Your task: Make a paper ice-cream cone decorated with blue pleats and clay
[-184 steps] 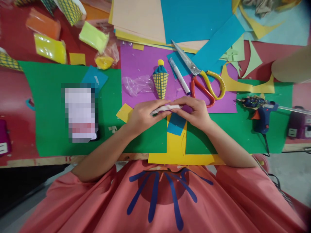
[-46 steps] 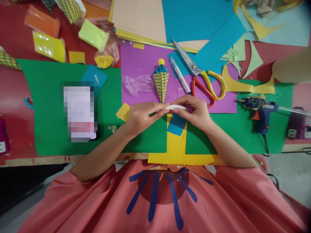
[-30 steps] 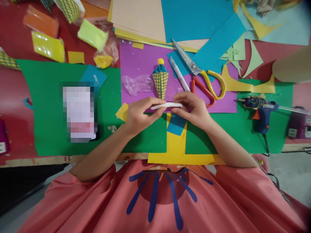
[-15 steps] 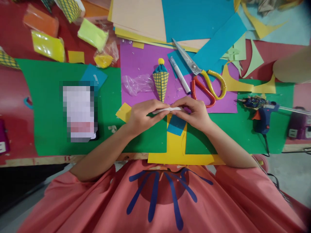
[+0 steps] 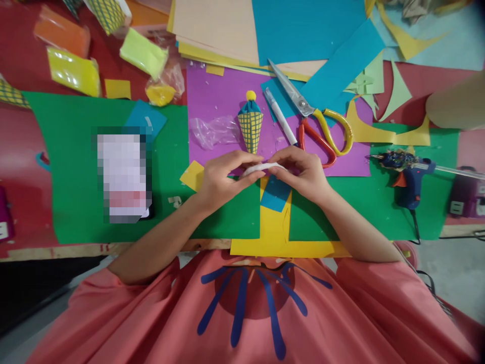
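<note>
Between my two hands is a thin, soft white strip of modelling clay [image 5: 264, 167], curved up a little in its middle. My left hand [image 5: 223, 177] grips its left end between thumb and fingers. At the other end, my right hand [image 5: 303, 169] pinches it the same way. Just beyond my fingers lies a small cone [image 5: 250, 126] with a yellow-and-green checked wrap, a blue frilled top and a yellow ball; its tip is close to my left fingers. A blue paper square [image 5: 276, 193] lies below the strip.
Scissors [image 5: 303, 106] with red and yellow handles and a white marker [image 5: 280, 116] lie beyond my right hand. A glue gun [image 5: 409, 177] rests at the right, a blurred phone [image 5: 123, 177] at the left. Packets of coloured clay [image 5: 74, 71] and stacked paper sheets [image 5: 215, 28] lie farther back.
My fingers have shifted slightly apart along the white clay, so more of it shows. It now bows upward in the middle. The other things stay where they were.
</note>
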`<state>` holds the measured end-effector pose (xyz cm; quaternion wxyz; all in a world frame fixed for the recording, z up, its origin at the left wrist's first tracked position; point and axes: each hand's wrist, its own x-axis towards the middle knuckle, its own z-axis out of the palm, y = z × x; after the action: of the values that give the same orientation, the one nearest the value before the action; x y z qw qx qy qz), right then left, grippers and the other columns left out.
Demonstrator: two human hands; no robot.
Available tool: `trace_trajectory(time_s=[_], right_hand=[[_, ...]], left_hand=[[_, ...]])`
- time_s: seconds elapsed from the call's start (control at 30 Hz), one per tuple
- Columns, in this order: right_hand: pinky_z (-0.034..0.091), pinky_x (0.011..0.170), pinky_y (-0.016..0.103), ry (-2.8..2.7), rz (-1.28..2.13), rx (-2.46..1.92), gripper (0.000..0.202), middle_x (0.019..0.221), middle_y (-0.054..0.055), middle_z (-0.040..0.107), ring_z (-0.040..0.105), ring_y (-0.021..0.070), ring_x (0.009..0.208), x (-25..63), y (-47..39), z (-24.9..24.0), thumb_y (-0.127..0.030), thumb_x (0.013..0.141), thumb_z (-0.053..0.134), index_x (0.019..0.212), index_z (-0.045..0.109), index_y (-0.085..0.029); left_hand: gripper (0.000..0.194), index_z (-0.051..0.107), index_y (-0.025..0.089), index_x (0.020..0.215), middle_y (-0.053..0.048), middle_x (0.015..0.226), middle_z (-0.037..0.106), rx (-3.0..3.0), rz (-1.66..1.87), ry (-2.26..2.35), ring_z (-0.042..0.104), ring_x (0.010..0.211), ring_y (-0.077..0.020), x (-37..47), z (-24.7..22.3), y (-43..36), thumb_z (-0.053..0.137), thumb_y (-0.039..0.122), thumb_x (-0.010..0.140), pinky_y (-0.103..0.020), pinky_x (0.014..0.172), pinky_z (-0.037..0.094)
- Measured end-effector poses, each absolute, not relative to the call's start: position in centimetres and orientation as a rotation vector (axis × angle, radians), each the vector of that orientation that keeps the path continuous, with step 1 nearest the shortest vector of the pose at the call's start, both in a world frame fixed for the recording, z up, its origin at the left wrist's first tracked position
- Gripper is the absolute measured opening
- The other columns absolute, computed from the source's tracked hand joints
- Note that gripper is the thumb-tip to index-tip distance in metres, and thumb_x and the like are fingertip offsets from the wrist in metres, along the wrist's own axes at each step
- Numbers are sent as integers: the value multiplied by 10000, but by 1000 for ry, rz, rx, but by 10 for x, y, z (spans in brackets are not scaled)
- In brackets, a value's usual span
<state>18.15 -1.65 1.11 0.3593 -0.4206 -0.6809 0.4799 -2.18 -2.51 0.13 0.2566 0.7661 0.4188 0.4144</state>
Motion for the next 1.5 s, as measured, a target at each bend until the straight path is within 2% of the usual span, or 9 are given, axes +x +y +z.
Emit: trace_trajectory(time_s=[0.1, 0.27, 0.47, 0.6, 0.73, 0.93, 1.13, 1.3, 1.5], right_hand=[[480, 585, 218, -1812, 1190, -1066, 367, 843, 40, 727, 641, 106, 712, 181, -17, 12, -509, 884, 627, 893, 697, -149], [495, 578, 213, -1819, 1226, -1062, 391, 844, 41, 728, 658, 107, 722, 181, -18, 10, -538, 889, 606, 876, 689, -156], [507, 607, 219, -1676, 1381, -1067, 494, 846, 12, 686, 644, 100, 718, 181, -19, 6, -558, 799, 706, 1073, 556, -176], [483, 600, 207, -1727, 1323, -1042, 351, 865, 27, 690, 632, 91, 731, 181, -18, 5, -465, 865, 666, 1007, 580, -155], [472, 580, 200, -1826, 1176, -1029, 239, 856, 39, 716, 615, 81, 677, 181, -19, 6, -370, 905, 633, 957, 648, -137], [522, 626, 209, -1973, 1055, -999, 246, 863, 40, 739, 655, 93, 688, 183, -19, 6, -385, 937, 583, 933, 691, -165], [528, 626, 216, -1856, 1155, -1089, 392, 871, 17, 720, 657, 100, 709, 184, -18, 6, -391, 838, 712, 1138, 597, -168], [542, 690, 240, -1911, 1028, -1061, 167, 894, 42, 738, 675, 118, 766, 185, -15, 8, -315, 888, 647, 957, 676, -165], [554, 706, 266, -1938, 988, -1047, 277, 857, 57, 746, 688, 141, 757, 186, -15, 7, -429, 917, 607, 919, 693, -166]], left_hand=[[134, 736, 197, 921, -10, 869, 783, 2118, 1185, 1064, 729, 776, -109, -21, 0, -25, 675, 311, 886, -191, 720, 571], [191, 749, 211, 854, -13, 831, 783, 2132, 1151, 1093, 730, 752, -121, -22, -5, -25, 654, 372, 897, -225, 695, 585], [184, 745, 212, 899, -11, 852, 779, 2097, 1140, 1179, 722, 781, -118, -22, 0, -26, 646, 367, 902, -218, 732, 576], [225, 717, 196, 1059, -21, 956, 775, 2028, 1124, 1157, 724, 843, -116, -21, 0, -25, 666, 333, 888, -194, 745, 574], [177, 743, 196, 968, -22, 912, 783, 2037, 1135, 1075, 730, 822, -121, -20, -3, -24, 682, 337, 878, -204, 754, 578], [185, 751, 214, 908, -20, 864, 780, 2019, 1092, 1116, 717, 771, -128, -20, -2, -25, 655, 371, 893, -236, 716, 573], [202, 738, 205, 922, -21, 864, 768, 1987, 1052, 1245, 696, 775, -129, -21, 1, -23, 638, 378, 897, -239, 716, 557], [223, 732, 193, 976, -26, 911, 768, 1931, 1022, 1201, 710, 833, -128, -19, 4, -24, 564, 335, 942, -227, 757, 563], [228, 759, 218, 946, -26, 888, 785, 1946, 1048, 1207, 719, 765, -127, -21, 1, -24, 639, 405, 900, -220, 706, 572]])
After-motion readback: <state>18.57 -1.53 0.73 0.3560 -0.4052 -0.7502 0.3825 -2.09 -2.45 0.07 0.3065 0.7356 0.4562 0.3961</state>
